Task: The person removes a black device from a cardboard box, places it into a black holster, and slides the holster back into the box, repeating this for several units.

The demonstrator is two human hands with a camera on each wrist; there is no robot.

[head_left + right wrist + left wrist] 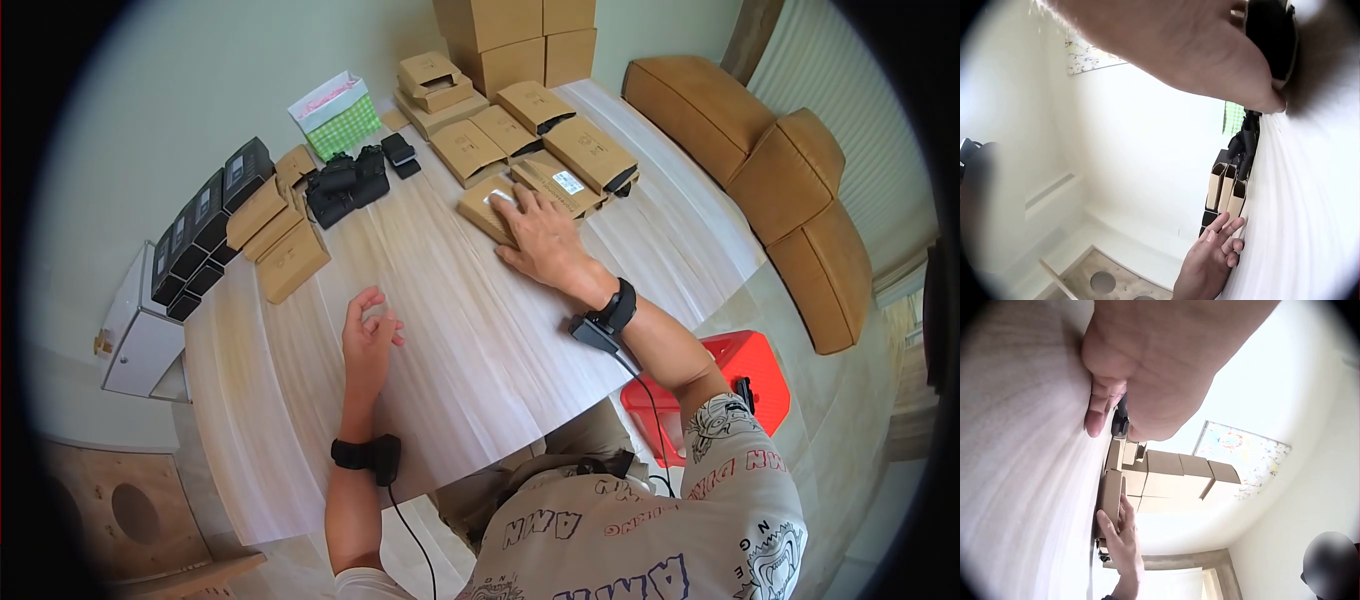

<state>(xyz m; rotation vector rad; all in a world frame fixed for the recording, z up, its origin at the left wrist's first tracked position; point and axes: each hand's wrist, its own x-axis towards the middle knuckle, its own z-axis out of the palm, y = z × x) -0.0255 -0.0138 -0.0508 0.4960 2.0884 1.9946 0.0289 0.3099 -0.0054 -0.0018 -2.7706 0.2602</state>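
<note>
My right hand (548, 240) holds a small cardboard box (475, 208) at the near end of a group of similar boxes, fingers over its top and thumb at the near side. The left wrist view also shows this hand (1124, 545) against the box (1110, 499). In the right wrist view, a dark open box end lies beside the palm. My left hand (368, 345) hovers over or rests on the table, fingers loosely bent and holding nothing. A labelled box (556, 182) lies beside the held one.
Open cardboard boxes (292, 262) stand at the left, beside black boxes (208, 215) and a pile of black items (347, 187). A green checked bag (338, 122) stands behind them. Large cartons (513, 65) are at the back; a red stool (752, 378) is at the right.
</note>
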